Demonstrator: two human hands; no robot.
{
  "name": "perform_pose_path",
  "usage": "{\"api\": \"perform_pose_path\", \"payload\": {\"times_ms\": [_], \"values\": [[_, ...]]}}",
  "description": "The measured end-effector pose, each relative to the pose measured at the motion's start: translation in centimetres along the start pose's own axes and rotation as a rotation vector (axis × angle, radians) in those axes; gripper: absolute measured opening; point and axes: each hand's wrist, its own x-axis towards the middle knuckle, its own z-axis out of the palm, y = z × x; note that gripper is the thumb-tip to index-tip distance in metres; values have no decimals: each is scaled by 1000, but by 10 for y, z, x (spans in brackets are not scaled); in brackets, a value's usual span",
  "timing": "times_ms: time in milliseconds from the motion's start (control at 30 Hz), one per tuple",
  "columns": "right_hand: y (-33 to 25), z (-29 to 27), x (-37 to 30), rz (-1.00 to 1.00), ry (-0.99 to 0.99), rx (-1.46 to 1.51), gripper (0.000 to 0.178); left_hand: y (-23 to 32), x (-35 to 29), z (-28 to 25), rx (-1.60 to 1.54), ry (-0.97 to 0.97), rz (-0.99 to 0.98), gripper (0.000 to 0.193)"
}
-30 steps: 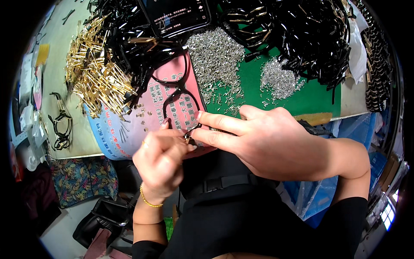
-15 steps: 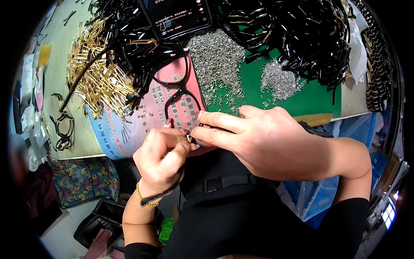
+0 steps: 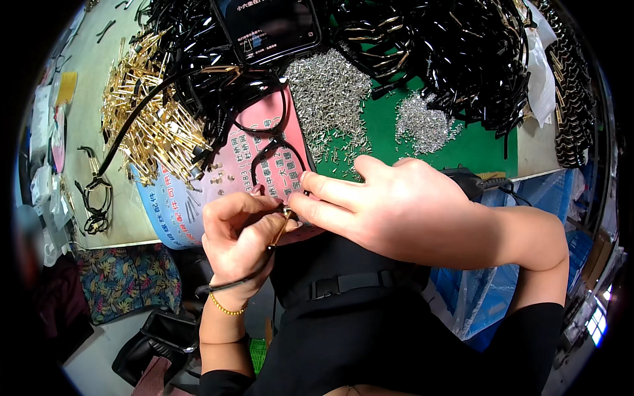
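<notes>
Near the front edge of the table, both hands meet on a black eyeglass frame (image 3: 284,109). Its two rims stretch away from me, and one fitted temple (image 3: 142,99) reaches out to the left. My left hand (image 3: 238,231) is closed in a pinch on a loose-looking gold and black temple (image 3: 273,240), whose dark tip lies across my wrist. The temple's metal end meets the near corner of the frame. My right hand (image 3: 389,204) is closed on that same corner, two fingers laid along the rim; its thumb tip is hidden.
Gold temples (image 3: 148,125) lie heaped on the left, black ones (image 3: 469,59) at the back. Small silver metal parts (image 3: 330,92) form two piles on a green mat (image 3: 389,119). A phone (image 3: 267,30) stands behind. Beside my right wrist lies a black tool (image 3: 470,181).
My left hand has turned slightly, and more of the gold temple shows below its fingers. The black tool by my right wrist is more visible. The frame stays nearly in place.
</notes>
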Motion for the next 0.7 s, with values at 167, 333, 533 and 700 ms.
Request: {"api": "perform_pose_path", "payload": {"times_ms": [167,333,533,700], "values": [[-5,13,1,-3,196,-95,32,-4,-8,4,9,49,53,26],[-5,12,-1,-14,193,-159,42,-9,-12,10,-32,77,57,30],[-7,-16,-18,308,188,441,39,9,5,3,97,198,215,11],[0,2,-23,533,63,1192,24,77,17,-76,20,190,30,13]]}}
